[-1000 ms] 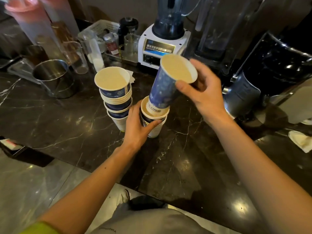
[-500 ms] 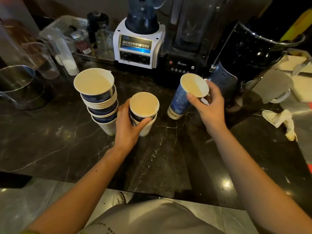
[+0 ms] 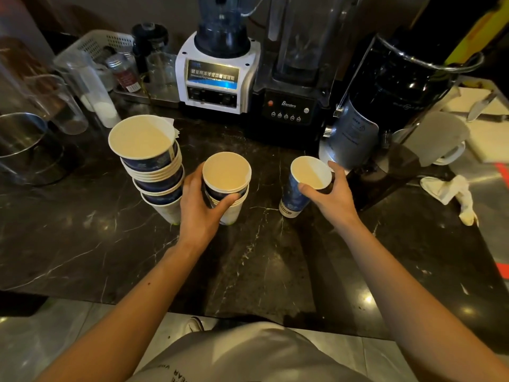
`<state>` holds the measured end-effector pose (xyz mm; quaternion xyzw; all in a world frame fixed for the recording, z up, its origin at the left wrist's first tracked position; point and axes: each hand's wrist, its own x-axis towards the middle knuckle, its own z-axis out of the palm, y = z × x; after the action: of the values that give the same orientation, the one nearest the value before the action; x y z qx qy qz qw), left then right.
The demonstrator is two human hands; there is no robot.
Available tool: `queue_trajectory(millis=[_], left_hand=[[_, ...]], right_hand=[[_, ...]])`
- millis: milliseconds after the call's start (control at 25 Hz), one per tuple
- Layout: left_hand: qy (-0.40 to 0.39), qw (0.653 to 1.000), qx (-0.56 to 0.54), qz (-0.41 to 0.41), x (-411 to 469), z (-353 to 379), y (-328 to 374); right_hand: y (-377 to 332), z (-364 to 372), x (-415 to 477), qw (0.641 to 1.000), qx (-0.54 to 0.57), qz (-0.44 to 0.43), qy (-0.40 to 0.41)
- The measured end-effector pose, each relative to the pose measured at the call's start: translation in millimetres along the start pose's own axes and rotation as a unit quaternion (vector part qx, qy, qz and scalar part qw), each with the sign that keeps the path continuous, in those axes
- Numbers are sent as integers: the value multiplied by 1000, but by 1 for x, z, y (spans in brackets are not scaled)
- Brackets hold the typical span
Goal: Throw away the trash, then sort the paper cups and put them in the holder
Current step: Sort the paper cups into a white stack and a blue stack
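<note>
1. Three groups of paper cups stand on the dark marble counter (image 3: 82,244), all in front of the white blender (image 3: 217,75)
2. Tall stack (image 3: 154,166): nested blue and white cups, leaning a little, in front of the white blender and to its left; mouth up, inside empty
3. Short stack (image 3: 227,186): a few nested cups directly in front of the white blender, just beside the tall stack; blue cup on top, white cup at the bottom
4. Left hand (image 3: 201,208): wrapped around the short stack, thumb on the near side, fingers curled behind, clamped on the cups
5. Single cup (image 3: 303,186): blue, mouth up, tilted slightly, base on or very close to the counter, in front of the white blender and to its right, apart from the short stack
6. Right hand (image 3: 330,197): gripping the single cup at its rim, thumb on the near side, fingers closed around the far side
7. Black blender (image 3: 292,106): touching the white blender on its right
8. Crumpled napkin (image 3: 451,194): on the counter, well right of the white blender, beyond the right hand
9. Steel pot (image 3: 24,150): far left of the white blender
10. White basket (image 3: 93,45): behind and left of the white blender, holding small bottles
</note>
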<state>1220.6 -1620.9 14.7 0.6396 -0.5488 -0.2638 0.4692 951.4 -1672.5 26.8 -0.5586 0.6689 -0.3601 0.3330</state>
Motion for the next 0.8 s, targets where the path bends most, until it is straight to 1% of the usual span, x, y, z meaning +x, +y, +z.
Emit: queue_trajectory(millis=[120, 360, 440, 600, 800], left_hand=[[2, 1000, 5, 1, 1, 0, -1], [-9, 1000, 15, 16, 4, 1, 0], [-2, 1000, 14, 17, 4, 0, -1], [2, 1000, 17, 21, 2, 0, -5], [-3, 1000, 13, 25, 3, -3, -2]], right_hand=[[-2, -7, -11, 999, -44, -14, -13], [0, -17, -50, 996, -74, -31, -27], [2, -17, -62, 996, -75, -34, -24], [6, -15, -76, 997, -72, -13, -22], [-2, -18, -79, 992, -97, -9, -77]])
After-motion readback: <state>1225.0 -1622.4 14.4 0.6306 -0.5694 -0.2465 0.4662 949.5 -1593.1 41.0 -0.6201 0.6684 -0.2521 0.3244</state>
